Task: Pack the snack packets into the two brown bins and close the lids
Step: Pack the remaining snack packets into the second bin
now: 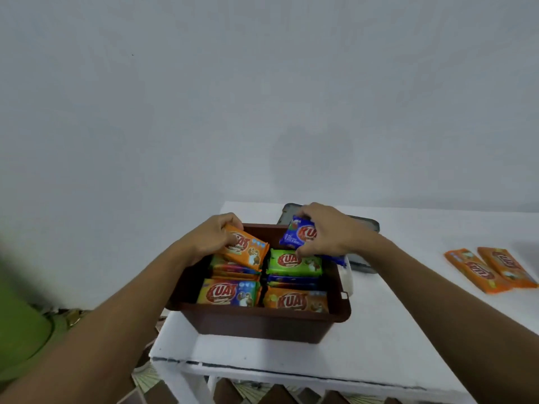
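White bench (393, 345), with the brown bin (262, 319) at its left edge, nearly full. The lid is off, perhaps that grey slab (361, 223) behind. Left grip (210, 237) pinches an orange packet (248, 249), tilted to slot in. Right grip (329, 231) pinches a blue packet (297, 236) over the far row. Two spare orange packets (493, 269) wait by the right edge.

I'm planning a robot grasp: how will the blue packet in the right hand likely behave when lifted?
Probably light: the right hand alone holds the blue packet over the brown bin. Likely fairly stiff, since it keeps its flat shape while tilted. Its plastic-looking wrapper may be slippery.
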`<state>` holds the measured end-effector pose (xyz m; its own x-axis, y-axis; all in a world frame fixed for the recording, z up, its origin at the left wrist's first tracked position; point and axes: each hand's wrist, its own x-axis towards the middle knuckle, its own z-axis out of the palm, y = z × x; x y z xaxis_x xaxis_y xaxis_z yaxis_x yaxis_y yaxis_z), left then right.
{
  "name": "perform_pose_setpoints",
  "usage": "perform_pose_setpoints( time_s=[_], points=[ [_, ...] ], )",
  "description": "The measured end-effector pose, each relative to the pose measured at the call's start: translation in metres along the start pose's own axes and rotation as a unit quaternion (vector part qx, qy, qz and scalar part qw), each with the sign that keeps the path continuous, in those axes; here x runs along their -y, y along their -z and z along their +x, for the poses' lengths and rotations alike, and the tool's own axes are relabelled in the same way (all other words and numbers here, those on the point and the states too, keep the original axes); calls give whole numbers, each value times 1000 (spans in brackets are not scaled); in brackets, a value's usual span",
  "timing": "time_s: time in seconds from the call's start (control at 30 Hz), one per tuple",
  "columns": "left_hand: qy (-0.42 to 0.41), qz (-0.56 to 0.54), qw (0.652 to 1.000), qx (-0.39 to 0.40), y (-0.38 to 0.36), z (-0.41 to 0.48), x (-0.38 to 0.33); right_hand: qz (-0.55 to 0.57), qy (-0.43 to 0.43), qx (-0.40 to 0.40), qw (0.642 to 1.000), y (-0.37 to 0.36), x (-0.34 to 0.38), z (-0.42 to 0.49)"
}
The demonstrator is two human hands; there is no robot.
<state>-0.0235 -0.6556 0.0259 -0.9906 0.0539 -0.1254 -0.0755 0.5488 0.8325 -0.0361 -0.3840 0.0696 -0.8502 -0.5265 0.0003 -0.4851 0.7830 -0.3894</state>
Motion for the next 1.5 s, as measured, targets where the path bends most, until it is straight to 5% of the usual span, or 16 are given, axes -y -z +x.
perform_pose_setpoints(
  time_s=[0.1,0.17,0.23,0.37,1.0,1.17,1.33,1.5],
  points=[
    [-100,208,973,-17,1,3,12,-115,47,7,992,-26,10,11],
    [-165,408,898,-26,-1,3,15,-176,45,2,983,-45,6,14],
    [-206,494,843,-47,-3,3,18,-181,34,-5,983,-56,1,13],
    [-199,406,891,52,2,7,18,-175,21,8,984,-58,-4,16],
    [-199,504,840,25,0,11,17,-199,35,-7,979,-66,-15,19],
    [-195,497,845,44,-2,13,7,-107,58,-8,993,-56,-20,7],
    [-237,410,879,56,-33,26,-24,-65,89,-132,985,-38,-69,-33],
    [-308,369,876,31,-100,44,-76,-50,-17,-166,985,-28,-169,-102]
  ],
)
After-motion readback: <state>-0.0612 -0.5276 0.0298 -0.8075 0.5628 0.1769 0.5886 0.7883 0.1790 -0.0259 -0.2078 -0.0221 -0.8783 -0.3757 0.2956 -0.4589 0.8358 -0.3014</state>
